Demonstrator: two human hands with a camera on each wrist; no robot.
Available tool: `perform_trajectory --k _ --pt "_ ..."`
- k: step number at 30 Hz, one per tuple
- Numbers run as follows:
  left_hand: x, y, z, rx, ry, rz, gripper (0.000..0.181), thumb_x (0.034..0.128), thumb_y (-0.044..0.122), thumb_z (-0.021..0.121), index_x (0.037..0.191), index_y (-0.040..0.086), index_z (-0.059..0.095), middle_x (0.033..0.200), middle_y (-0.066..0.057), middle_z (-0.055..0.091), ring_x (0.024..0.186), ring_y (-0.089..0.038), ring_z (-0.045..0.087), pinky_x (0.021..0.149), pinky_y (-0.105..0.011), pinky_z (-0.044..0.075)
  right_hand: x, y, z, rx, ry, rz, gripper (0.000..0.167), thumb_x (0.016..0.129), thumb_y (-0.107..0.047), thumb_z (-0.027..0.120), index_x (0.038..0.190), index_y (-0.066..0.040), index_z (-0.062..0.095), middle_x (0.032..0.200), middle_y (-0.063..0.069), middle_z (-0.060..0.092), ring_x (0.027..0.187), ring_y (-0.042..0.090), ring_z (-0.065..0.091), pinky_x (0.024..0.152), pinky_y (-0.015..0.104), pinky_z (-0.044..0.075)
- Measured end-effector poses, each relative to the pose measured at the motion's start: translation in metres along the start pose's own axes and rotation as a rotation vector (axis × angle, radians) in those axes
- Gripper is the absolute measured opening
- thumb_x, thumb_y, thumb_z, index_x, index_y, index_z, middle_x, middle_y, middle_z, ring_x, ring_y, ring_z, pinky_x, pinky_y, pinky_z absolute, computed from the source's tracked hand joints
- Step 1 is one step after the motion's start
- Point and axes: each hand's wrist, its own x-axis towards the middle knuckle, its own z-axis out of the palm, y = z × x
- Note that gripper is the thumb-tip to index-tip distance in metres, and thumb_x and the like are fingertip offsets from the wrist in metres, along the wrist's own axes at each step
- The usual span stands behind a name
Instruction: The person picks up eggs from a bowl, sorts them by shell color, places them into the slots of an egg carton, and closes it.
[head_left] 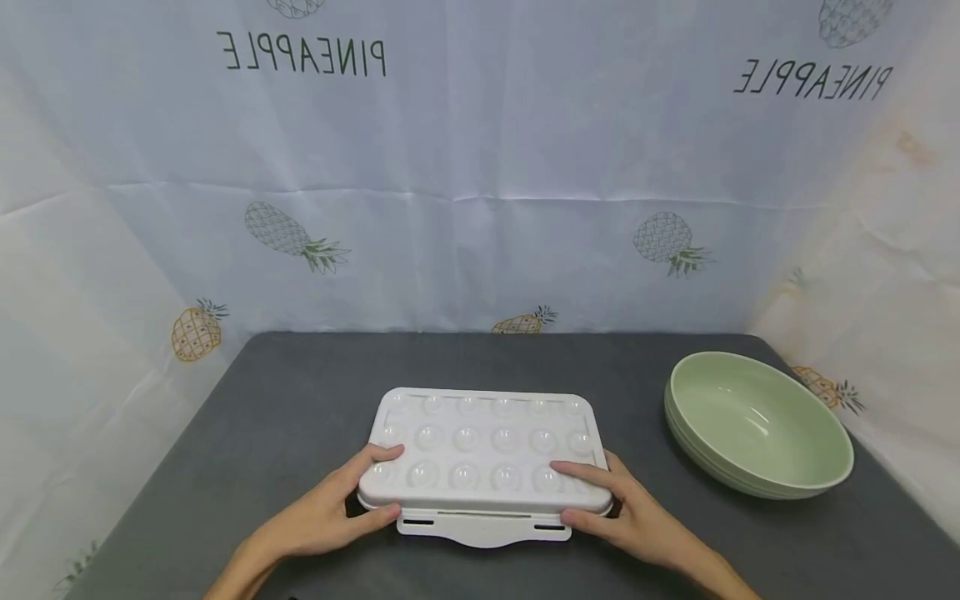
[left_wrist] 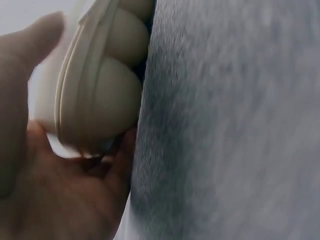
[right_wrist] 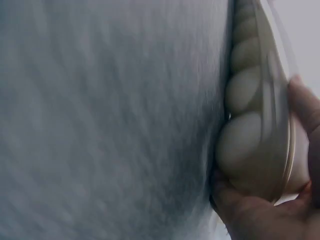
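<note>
A white plastic egg box (head_left: 483,454) with rows of round bumps on its lid lies on the dark table in the head view. Its front latch flap (head_left: 483,527) hangs down and out toward me. My left hand (head_left: 326,508) grips the left end, with thumb at the front edge and fingers over the side and top. At the opposite end my right hand (head_left: 645,517) holds the box the same way. Both wrist views show rounded cups under the rim of the egg box (left_wrist: 112,95), close to the tabletop. What lies inside the box is hidden by the lid.
A stack of light green bowls (head_left: 757,425) stands at the right of the dark grey table (head_left: 300,400). A white curtain (head_left: 480,150) printed with pineapples and mirrored lettering hangs behind and along both sides.
</note>
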Motion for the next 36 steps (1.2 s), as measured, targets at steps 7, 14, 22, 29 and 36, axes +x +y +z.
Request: perform_trajectory --k 7,14,22,29,36 --pt "-0.001 0.001 0.013 0.066 0.168 0.026 0.061 0.0832 0.044 0.084 0.135 0.034 0.055 0.148 0.002 0.059 0.133 -0.014 0.055 0.104 -0.029 0.049 -0.002 -0.013 0.011 -0.201 0.079 0.033 0.074 0.072 -0.046 0.091 0.139 -0.04 0.061 0.164 0.03 0.022 0.147 0.042 0.037 0.106 0.051 0.048" --pt "0.0 0.009 0.021 0.114 0.21 0.001 0.065 0.072 0.056 0.089 0.127 0.036 0.06 0.167 -0.026 0.019 0.137 -0.047 0.05 0.094 -0.053 0.053 -0.002 -0.015 0.015 -0.345 0.094 -0.025 0.077 0.073 -0.052 0.088 0.142 -0.041 0.058 0.169 0.017 0.023 0.141 0.045 0.045 0.102 0.046 0.05" --pt "0.001 0.006 0.027 0.226 0.295 0.064 0.063 0.0714 0.057 0.089 0.123 0.032 0.063 0.167 0.0 0.033 0.128 -0.03 0.061 0.088 -0.039 0.055 -0.002 -0.012 0.018 -0.373 0.129 -0.099 0.069 0.076 -0.046 0.087 0.14 -0.04 0.061 0.164 0.008 0.037 0.144 0.024 0.046 0.112 0.012 0.035" --pt "0.002 0.002 0.03 0.24 0.332 0.108 0.069 0.0693 0.056 0.091 0.126 0.029 0.063 0.162 0.003 0.041 0.116 -0.022 0.065 0.084 -0.034 0.055 -0.001 -0.008 0.022 -0.186 0.137 -0.15 0.062 0.076 -0.034 0.09 0.134 -0.032 0.068 0.162 0.011 0.041 0.151 -0.002 0.026 0.115 0.001 0.014" --pt "0.005 0.0 0.031 0.248 0.339 0.14 0.07 0.0697 0.057 0.09 0.126 0.027 0.063 0.161 0.001 0.041 0.107 -0.018 0.065 0.08 -0.032 0.055 0.001 -0.007 0.025 -0.08 0.172 -0.164 0.06 0.072 -0.028 0.093 0.128 -0.025 0.073 0.159 0.014 0.044 0.149 -0.004 0.027 0.116 0.002 0.018"
